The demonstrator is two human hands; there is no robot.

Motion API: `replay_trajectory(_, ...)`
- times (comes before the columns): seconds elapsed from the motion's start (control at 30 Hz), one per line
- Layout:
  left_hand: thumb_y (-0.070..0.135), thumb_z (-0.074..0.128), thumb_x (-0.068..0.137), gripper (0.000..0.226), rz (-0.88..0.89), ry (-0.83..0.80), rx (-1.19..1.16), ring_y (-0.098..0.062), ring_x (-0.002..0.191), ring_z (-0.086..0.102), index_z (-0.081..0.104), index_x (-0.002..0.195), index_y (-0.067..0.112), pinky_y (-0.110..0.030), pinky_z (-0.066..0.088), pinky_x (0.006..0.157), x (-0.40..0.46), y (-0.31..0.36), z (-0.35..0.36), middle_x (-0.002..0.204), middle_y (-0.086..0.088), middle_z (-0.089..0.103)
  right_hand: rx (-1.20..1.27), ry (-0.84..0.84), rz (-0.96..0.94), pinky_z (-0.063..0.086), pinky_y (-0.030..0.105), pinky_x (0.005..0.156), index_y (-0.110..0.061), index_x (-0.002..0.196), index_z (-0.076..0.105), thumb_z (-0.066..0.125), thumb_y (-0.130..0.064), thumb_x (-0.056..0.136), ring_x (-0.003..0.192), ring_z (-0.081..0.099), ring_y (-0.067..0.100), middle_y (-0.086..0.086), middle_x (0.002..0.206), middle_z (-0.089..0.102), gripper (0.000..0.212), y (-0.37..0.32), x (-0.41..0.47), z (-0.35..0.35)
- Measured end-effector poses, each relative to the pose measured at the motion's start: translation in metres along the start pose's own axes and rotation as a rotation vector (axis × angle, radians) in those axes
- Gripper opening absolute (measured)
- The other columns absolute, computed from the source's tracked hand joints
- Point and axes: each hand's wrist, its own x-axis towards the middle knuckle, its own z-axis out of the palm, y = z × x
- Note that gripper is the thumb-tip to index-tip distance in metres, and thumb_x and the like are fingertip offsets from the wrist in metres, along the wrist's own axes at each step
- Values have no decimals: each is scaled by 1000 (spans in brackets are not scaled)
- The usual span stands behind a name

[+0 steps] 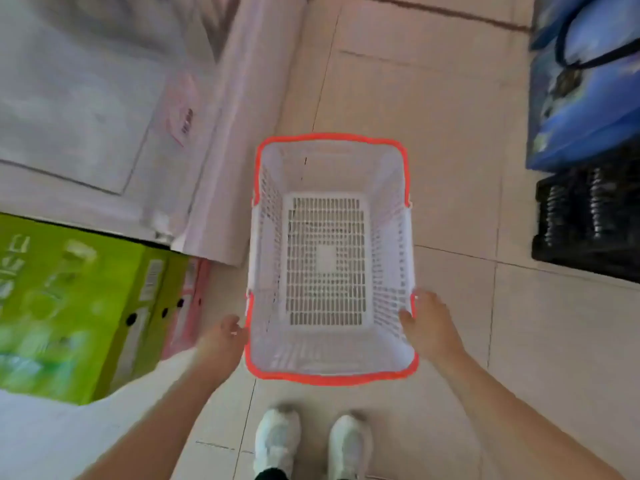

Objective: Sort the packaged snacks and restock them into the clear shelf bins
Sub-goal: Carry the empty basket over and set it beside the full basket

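Observation:
A white slotted plastic basket [329,147] with an orange-red rim hangs above the tiled floor, in the middle of the head view. Nothing lies inside it. My left hand [225,336] grips its left rim near the close corner. My right hand [427,322] grips the right rim, thumb inside the wall and fingers outside. No packaged snacks or clear shelf bins show in this frame.
A green printed carton [76,306] stands at the left, with pale cardboard boxes [104,98] behind it. A blue bag [585,88] and a black crate [588,220] sit at the right. My two white shoes [311,441] stand on the beige tiles below the basket.

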Motion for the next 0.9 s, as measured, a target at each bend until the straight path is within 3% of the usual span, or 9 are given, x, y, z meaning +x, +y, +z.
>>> replay_trajectory(0.1, 26, 52, 93, 23, 26, 11, -87, -27, 86, 59, 62, 95, 6, -30, 37, 70, 51, -4, 30, 90, -11, 64, 134, 131, 49, 46, 40, 89, -3, 117, 49, 52, -17, 88, 107, 52, 35, 16, 113, 55, 32, 20, 54, 23)
replay_trajectory(0.17, 30, 58, 88, 23, -34, 143, -176, -22, 63, 52, 54, 75, 11, -29, 33, 57, 79, -7, 45, 67, -4, 55, 271, 134, 132, 51, 27, 73, -3, 120, 45, 55, -19, 89, 90, 58, 26, 10, 109, 56, 36, 29, 79, 31)
replay_trajectory(0.23, 34, 63, 83, 22, -90, 282, -246, -19, 64, 51, 51, 81, 15, -29, 33, 56, 98, -17, 55, 67, 2, 54, 396, 96, 184, 41, 16, 50, -8, 125, 46, 57, -22, 89, 73, 55, 13, 3, 103, 58, 39, 39, 97, 44)
replay_trajectory(0.27, 36, 65, 80, 24, -130, 290, -280, -19, 69, 55, 53, 86, 16, -29, 37, 58, 107, -20, 58, 73, 3, 59, 424, 74, 203, 37, 15, 49, -11, 121, 51, 57, -22, 89, 72, 55, 11, 3, 102, 60, 35, 38, 103, 47)
replay_trajectory(0.37, 28, 68, 79, 15, -196, 156, -423, -22, 73, 62, 62, 80, 15, -36, 52, 73, 127, -20, 67, 77, -2, 64, 613, 59, 252, 52, 26, 62, -14, 101, 59, 58, -12, 87, 80, 62, 20, 5, 94, 64, 14, 41, 118, 56)
replay_trajectory(0.47, 16, 67, 81, 7, -218, 113, -490, -24, 80, 65, 62, 76, 15, -40, 53, 83, 124, -16, 66, 78, -3, 65, 701, 52, 293, 55, 37, 77, -15, 95, 58, 57, -5, 87, 83, 63, 26, 3, 85, 63, 13, 40, 115, 53)
replay_trajectory(0.67, 22, 63, 84, 18, -186, 68, -387, -24, 68, 57, 59, 69, 13, -29, 45, 63, 58, 25, 31, 72, -6, 63, 714, 23, 363, 55, 34, 64, -8, 96, 61, 58, -1, 84, 70, 62, 20, 3, 80, 64, 15, 46, 63, -9)
replay_trajectory(0.73, 23, 62, 85, 20, -154, 44, -357, -23, 67, 55, 58, 69, 11, -31, 45, 64, 25, 55, 13, 72, -9, 61, 742, -4, 379, 52, 29, 59, -4, 99, 61, 58, 2, 85, 72, 63, 22, 9, 87, 66, 15, 49, 32, -49)
replay_trajectory(0.9, 25, 64, 83, 22, -27, 42, -337, -22, 57, 50, 58, 67, 11, -27, 39, 55, -78, 149, -44, 66, -9, 57, 826, 5, 408, 53, 38, 63, 2, 105, 56, 56, 3, 88, 72, 61, 30, 21, 93, 62, 17, 46, -57, -182)
